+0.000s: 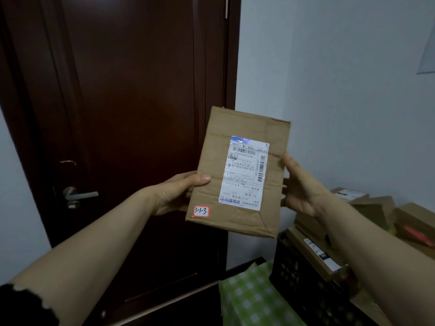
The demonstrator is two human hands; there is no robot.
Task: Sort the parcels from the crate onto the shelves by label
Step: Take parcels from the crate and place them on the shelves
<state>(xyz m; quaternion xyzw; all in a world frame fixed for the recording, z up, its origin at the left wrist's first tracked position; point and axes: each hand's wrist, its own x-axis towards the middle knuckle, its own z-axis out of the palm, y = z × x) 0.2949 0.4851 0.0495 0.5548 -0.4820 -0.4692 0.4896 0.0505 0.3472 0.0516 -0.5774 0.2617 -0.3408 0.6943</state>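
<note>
holding: parcel (237, 170), flat creased cardboard, likely light and fairly stiff. your left hand (179, 191) pinches its 9 o'clock edge, right hand (301, 187) its 3 o'clock edge. tag (201, 211) 3-1-3 at 7 o'clock corner. crate (306, 290) at 5 o'clock.

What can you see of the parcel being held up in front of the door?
The parcel is a flat, creased brown cardboard box, held upright in the air and slightly tilted, its broad face toward the camera. A white printed shipping label with barcodes sits on that face, and a small red-edged sticker at the lower left corner reads 3-1-3 in handwriting. The left hand grips its left edge, thumb on the front; the right hand holds its right edge.
</note>
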